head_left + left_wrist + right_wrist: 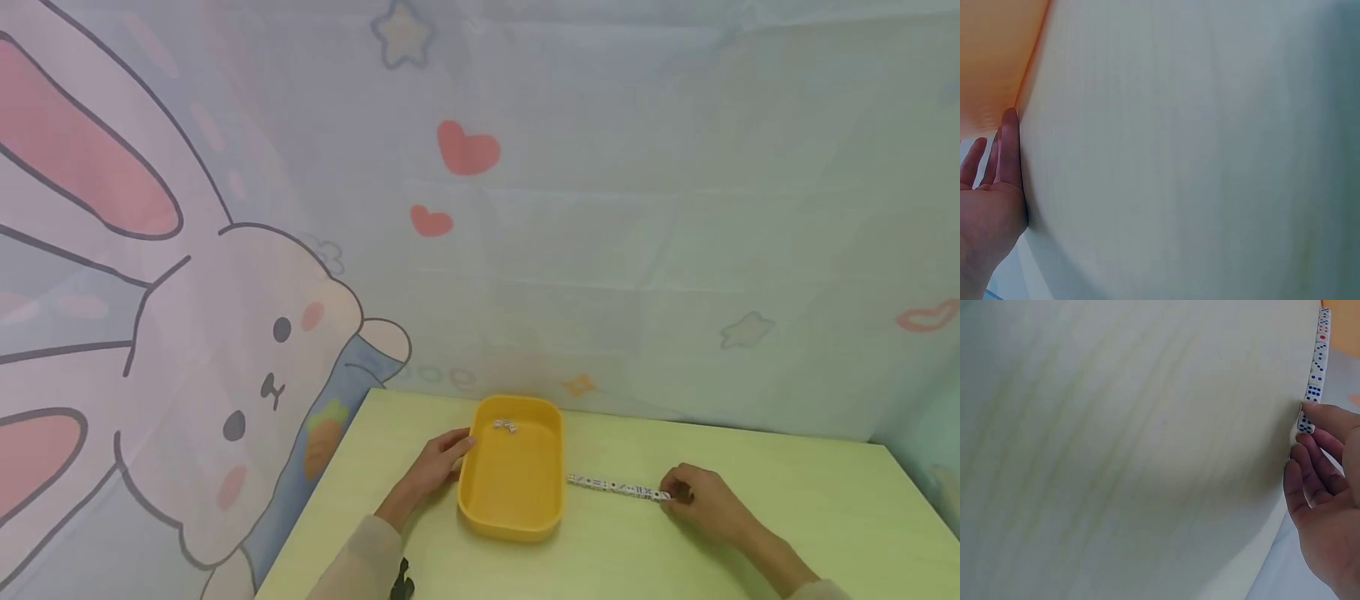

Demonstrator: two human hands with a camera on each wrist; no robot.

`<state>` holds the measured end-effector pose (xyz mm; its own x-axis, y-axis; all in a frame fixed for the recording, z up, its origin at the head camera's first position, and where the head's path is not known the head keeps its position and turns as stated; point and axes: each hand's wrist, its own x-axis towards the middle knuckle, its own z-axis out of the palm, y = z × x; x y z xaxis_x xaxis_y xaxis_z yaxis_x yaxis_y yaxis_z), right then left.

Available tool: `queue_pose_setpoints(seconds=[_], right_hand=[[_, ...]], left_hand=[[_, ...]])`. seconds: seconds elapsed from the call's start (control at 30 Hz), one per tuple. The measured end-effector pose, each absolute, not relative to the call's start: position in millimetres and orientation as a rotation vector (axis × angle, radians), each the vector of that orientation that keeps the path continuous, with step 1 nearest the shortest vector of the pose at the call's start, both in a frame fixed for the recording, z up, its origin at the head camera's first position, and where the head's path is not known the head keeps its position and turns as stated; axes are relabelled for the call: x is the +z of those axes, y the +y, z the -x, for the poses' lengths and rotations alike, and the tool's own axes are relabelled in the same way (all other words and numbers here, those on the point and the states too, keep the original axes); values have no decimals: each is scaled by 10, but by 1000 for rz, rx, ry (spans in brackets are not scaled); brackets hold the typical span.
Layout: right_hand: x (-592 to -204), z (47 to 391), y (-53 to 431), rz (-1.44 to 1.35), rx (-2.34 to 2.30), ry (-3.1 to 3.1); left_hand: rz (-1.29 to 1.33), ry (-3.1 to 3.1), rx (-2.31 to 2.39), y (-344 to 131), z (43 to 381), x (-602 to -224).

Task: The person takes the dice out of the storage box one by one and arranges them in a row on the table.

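Observation:
In the head view a yellow tray (510, 483) stands on the table, with several white dice (506, 425) lying loose near its far end. My left hand (435, 467) holds the tray's left side, with fingertips at the rim; in the left wrist view its fingers (1010, 147) lie along the outer wall. To the right of the tray runs a straight row of dice (611, 485), set side by side with dots facing up. My right hand (705, 502) pinches the row's right end die (1305, 428) between thumb and fingers, down at the tabletop.
The pale yellow-green table (810, 500) extends to both sides. A printed cloth (637, 208) with a rabbit, hearts and stars hangs behind its far edge. A small black object (402, 581) shows by the left sleeve.

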<state>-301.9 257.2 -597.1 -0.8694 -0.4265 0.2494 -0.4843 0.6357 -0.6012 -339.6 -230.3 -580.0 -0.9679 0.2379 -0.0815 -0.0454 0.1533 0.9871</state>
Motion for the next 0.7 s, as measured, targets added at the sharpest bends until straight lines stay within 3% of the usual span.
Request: queue_pose_setpoints(seconds=[0.7], right_hand=[[-5918, 3037, 2504, -780, 968, -2703]], left_hand=[[-186, 2212, 1904, -2295, 3399, -5806]])
